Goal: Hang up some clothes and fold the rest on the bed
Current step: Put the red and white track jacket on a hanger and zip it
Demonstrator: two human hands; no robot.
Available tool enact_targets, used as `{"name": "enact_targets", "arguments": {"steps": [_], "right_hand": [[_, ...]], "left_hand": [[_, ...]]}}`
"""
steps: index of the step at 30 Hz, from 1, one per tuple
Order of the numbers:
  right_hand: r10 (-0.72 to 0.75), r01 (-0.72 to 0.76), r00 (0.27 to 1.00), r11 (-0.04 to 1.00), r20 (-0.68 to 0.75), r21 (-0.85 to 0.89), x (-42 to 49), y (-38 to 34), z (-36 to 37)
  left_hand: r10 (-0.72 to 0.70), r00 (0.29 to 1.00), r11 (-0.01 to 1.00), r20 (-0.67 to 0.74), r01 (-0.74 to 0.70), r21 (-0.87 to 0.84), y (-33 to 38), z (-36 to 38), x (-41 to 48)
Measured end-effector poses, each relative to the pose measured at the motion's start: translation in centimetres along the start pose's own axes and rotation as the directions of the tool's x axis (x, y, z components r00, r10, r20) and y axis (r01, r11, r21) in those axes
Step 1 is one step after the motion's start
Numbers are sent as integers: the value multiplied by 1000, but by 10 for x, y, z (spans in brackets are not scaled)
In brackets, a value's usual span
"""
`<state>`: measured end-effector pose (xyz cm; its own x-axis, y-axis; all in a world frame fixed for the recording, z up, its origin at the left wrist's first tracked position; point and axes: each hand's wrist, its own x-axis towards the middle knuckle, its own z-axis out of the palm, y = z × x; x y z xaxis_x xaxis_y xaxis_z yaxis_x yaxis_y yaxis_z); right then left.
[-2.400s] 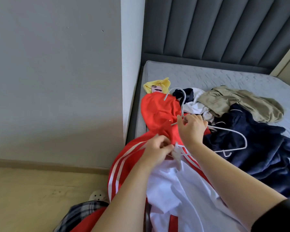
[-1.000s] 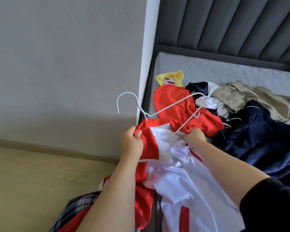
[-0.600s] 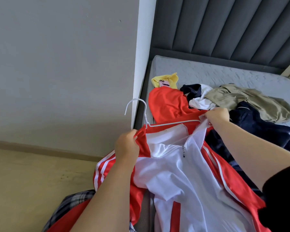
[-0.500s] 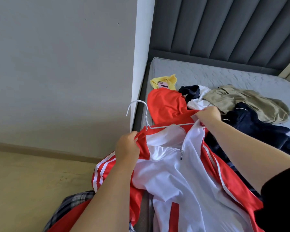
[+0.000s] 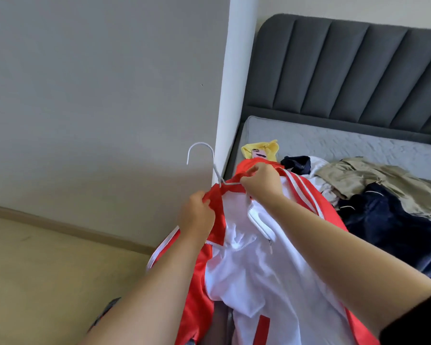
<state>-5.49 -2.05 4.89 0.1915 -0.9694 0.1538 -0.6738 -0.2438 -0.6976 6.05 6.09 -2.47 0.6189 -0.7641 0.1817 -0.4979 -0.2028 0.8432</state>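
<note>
A red and white track jacket (image 5: 254,270) hangs in front of me over the edge of the bed (image 5: 346,145). A white wire hanger (image 5: 209,163) sits inside its collar, with only the hook and a short piece of its arm showing. My left hand (image 5: 197,217) grips the red left shoulder of the jacket. At the right side of the collar, my right hand (image 5: 261,183) pinches the red fabric over the hanger's arm. The rest of the hanger is hidden inside the jacket.
On the mattress lie a yellow garment (image 5: 261,150), a beige garment (image 5: 373,180), a dark navy one (image 5: 396,225) and a white and navy piece (image 5: 304,165). A grey padded headboard (image 5: 346,70) stands behind. A white wall corner (image 5: 232,95) and grey wall are on the left.
My right hand has come in from the far shoulder to the collar, pulling the red fabric over the hanger. The view has tilted up.
</note>
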Motion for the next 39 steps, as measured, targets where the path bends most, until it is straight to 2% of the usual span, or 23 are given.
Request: {"name": "enact_targets", "arguments": {"steps": [6,12,16,19,20,24,26,29,32,33,35,36,37,39], "right_hand": [[-233,254,966,934,-113,250,-27,-118,-28],[-441,510,860,753,-257,415,-47,-236,-94],[-589,683,728,663,-350,306,-55,-289,-132],[-594,749,600,653,-536,114,-50,-306,-156],[-606,749,575,660,-550,57,-49,-309,-162],[-731,718,614,674,-297,-174,-45,-319,-169],[-738,725,637,672,-223,-153,-47,-325,-165],[-684,680,727,730,-58,-71,-51,-328,-147],[-605,606,791,795,-92,-25,-54,-326,-125],[-577,580,807,814,-128,-12,-55,-328,-120],[-532,547,814,837,-231,0,-56,-335,-116],[-513,543,803,840,-303,16,-57,-339,-116],[-497,549,782,835,-375,39,-57,-343,-116],[-504,585,751,807,-427,76,-54,-349,-116]], "left_hand": [[185,960,974,-212,-151,167,87,-95,19],[333,830,933,-447,-223,281,187,-229,33],[463,723,870,-513,-261,418,241,-308,33],[534,677,826,-506,-292,481,257,-348,30],[553,669,813,-496,-305,495,259,-358,28],[574,657,804,-489,-337,490,251,-384,21],[572,676,807,-465,-362,467,241,-390,18],[591,689,782,-419,-361,507,224,-393,14],[604,631,733,-486,-200,651,209,-397,14],[586,596,759,-548,-168,629,208,-397,12],[546,536,822,-643,-198,534,204,-391,6],[535,534,836,-655,-225,500,199,-385,3],[528,568,839,-631,-233,492,191,-379,2],[447,730,834,-516,-133,535,168,-372,0]]}}
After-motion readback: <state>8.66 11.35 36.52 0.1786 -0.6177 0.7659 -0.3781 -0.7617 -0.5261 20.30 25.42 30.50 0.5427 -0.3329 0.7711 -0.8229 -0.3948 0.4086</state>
